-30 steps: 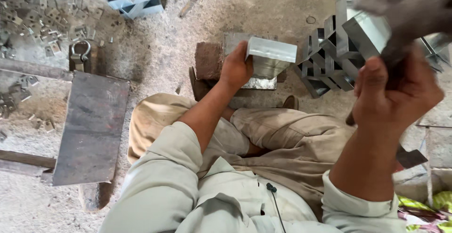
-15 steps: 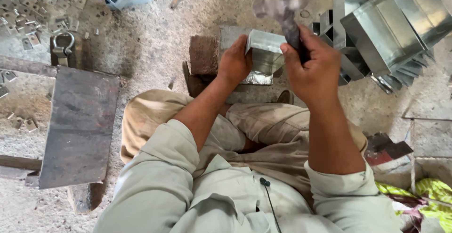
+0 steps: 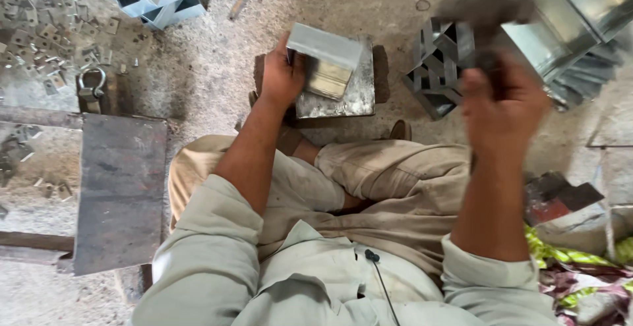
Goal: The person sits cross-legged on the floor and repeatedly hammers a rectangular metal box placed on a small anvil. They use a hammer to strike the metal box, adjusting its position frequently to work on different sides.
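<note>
2 hands are seen: the shiny metal box (image 3: 326, 62) is gripped by the left hand (image 3: 282, 75) on the steel block (image 3: 343, 95), and right of the block, the blurry hammer (image 3: 484, 19) is gripped by the right hand (image 3: 504, 105).

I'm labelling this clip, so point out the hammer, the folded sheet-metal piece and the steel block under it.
hammer (image 3: 484, 11), head view, on its blurred head.
folded sheet-metal piece (image 3: 326, 46), head view, on its top face.
steel block (image 3: 356, 95), head view, on its bare right side.

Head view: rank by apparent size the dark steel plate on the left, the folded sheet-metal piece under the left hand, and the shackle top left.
1. Dark steel plate, though it lies nearer the camera, which inflates it.
2. Folded sheet-metal piece, steadied by the left hand.
3. Shackle, clearly smallest.
</note>
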